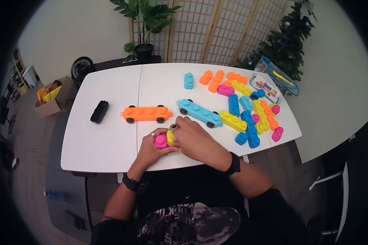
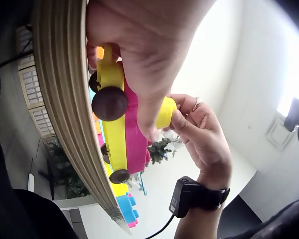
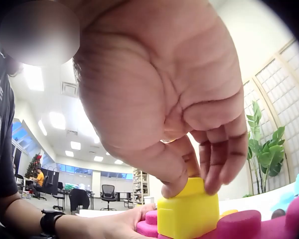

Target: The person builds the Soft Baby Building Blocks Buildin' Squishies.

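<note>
Near the table's front edge, my left hand (image 1: 148,154) grips a long pink building block (image 2: 135,142), its thumb along the side. That pink block sits on a yellow wheeled base (image 2: 118,144) with dark wheels. My right hand (image 1: 198,143) pinches a small yellow building block (image 3: 188,211) from above, between thumb and fingers. In the right wrist view the yellow block stands upright against the top of the pink one, between its round studs. Just beyond the hands are an orange wheeled base (image 1: 146,114) and a light-blue wheeled base (image 1: 197,112).
Loose blocks in several colours crowd the table's right side, including a blue block (image 1: 249,130) and a yellow block (image 1: 232,121). A light-blue block (image 1: 188,81) stands at the back. A black oblong object (image 1: 99,112) lies left; a clear bag (image 1: 279,75) is at the back right.
</note>
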`<state>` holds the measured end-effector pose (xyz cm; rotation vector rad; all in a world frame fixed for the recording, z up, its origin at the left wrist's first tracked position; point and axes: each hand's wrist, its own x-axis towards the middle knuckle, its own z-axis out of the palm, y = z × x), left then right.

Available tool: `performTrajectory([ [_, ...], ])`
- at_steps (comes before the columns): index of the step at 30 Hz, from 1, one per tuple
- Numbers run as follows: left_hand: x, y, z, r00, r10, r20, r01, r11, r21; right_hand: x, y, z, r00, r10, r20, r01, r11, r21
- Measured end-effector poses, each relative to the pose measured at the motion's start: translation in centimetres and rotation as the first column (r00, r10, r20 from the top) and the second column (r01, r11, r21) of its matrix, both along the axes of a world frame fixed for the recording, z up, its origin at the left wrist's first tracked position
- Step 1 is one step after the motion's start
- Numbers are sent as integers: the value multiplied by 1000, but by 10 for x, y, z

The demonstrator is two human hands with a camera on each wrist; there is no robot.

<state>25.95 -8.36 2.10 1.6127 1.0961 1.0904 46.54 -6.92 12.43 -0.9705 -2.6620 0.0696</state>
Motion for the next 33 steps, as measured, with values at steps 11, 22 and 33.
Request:
performTrajectory([
  [11, -3, -3, -1, 997, -8, 78, 14, 997, -80, 4, 3, 0, 995, -61, -73, 34, 944, -327],
  [22, -8, -6, 6, 1000, -15, -11, 15, 998, 59, 31, 183, 32, 954, -291, -66, 262, 923, -282],
  [33, -10, -5, 13, 992, 9, -124, 7, 991, 132, 20, 330, -77, 839, -543, 38, 530, 798, -287],
])
